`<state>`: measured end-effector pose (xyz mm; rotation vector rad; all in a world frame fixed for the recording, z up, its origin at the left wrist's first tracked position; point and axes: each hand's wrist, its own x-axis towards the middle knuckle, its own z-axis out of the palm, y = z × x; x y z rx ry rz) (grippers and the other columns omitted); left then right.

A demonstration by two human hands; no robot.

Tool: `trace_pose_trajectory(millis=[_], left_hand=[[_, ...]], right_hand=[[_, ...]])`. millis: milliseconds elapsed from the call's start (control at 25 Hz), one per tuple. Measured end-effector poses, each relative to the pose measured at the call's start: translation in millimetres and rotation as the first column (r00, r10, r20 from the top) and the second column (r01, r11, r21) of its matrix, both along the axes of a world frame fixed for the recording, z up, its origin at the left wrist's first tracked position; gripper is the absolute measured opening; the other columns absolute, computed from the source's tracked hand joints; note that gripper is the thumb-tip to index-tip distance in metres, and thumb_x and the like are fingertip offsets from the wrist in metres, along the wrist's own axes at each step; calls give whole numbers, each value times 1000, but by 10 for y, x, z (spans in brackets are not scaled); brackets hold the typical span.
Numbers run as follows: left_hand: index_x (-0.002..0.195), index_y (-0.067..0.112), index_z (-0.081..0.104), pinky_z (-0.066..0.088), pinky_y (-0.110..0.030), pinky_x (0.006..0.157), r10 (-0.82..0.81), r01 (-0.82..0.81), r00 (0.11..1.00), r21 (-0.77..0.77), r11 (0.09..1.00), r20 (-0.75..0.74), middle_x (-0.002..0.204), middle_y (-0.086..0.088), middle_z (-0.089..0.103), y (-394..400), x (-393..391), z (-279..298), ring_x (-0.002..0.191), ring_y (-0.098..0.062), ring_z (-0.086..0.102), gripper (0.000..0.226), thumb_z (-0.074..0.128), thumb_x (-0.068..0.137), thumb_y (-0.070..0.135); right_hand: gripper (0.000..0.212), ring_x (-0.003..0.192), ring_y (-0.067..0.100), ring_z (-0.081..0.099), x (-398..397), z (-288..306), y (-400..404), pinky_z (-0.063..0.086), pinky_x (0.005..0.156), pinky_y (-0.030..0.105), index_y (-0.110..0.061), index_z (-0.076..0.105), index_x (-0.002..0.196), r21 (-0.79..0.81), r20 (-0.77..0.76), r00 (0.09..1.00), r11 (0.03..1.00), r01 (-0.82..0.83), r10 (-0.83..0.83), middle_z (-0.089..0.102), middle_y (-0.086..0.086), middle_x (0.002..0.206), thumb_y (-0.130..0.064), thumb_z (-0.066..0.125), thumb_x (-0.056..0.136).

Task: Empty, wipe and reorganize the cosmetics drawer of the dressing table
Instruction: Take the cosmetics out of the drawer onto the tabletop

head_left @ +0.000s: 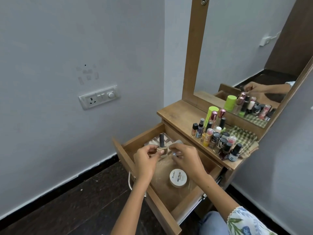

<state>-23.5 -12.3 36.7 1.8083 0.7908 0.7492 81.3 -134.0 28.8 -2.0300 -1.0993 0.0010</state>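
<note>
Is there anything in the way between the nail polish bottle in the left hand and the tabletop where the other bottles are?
Nothing visible blocks it. The left hand holds the pale, dark-capped nail polish bottle above the open wooden drawer; bare wooden tabletop lies left of the bottle cluster.

A white switchboard (99,96) sits on the grey wall (67,48) at left. Tape marks (87,74) show above it. Dark floor (67,200) lies below, near left.

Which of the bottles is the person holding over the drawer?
The pale nail polish bottle with the tall dark cap, pinched by the left hand above the open drawer. All other bottles stand on the tabletop.
</note>
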Motion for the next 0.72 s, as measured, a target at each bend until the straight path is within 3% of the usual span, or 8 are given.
trace_pose_trajectory(millis=[80,160,240,400,480,600,720], left_hand=[[89,17,70,43,-5,67,24,-23,1000,96,995,-12,82,13,66,-79,72,-39,79,5,59,20,81,72,20],[90,17,68,41,-6,69,12,-10,1000,132,991,-12,85,11,66,-124,114,-90,82,3,58,21,80,73,20],[92,19,65,42,-7,70,2,-2,1000,135,991,1,88,10,66,-118,134,-129,84,2,57,22,79,75,19],[95,20,61,40,-2,73,32,-40,998,144,989,57,93,8,65,-100,125,-155,86,7,55,23,77,77,17],[94,19,62,40,-6,74,50,-61,996,157,986,77,93,8,66,-94,123,-158,88,2,56,23,77,77,17],[93,17,65,40,-7,75,50,-62,995,152,986,85,93,8,67,-99,124,-165,90,-3,58,21,77,77,18],[90,20,64,39,-3,72,35,-48,995,149,988,90,91,9,67,-103,122,-151,89,-2,59,20,78,75,17]], right_hand=[[24,84,18,67,110,-114,26,57,79,35,-10,68,107,-252,-153,970,957,147,-190,70,7,95,0,58,86],[18,85,21,63,126,-246,75,56,77,35,-12,65,106,-497,-39,969,845,194,-246,67,9,99,-11,53,93],[17,89,23,61,39,-302,161,53,75,32,-10,63,104,-624,114,975,750,218,-189,64,11,105,-12,50,95],[20,93,25,64,-45,-339,394,52,73,32,-7,62,105,-658,311,944,693,296,-108,64,12,106,0,59,86],[19,90,24,66,-43,-331,486,51,69,30,-9,62,104,-641,361,925,688,340,-120,67,11,102,1,56,88],[16,91,25,66,-19,-334,476,51,72,31,-10,62,102,-597,238,947,736,319,-217,67,11,102,-2,57,89],[13,85,24,66,-66,-245,335,51,69,32,-11,64,93,-474,80,953,829,295,-293,68,7,92,-17,69,82]])
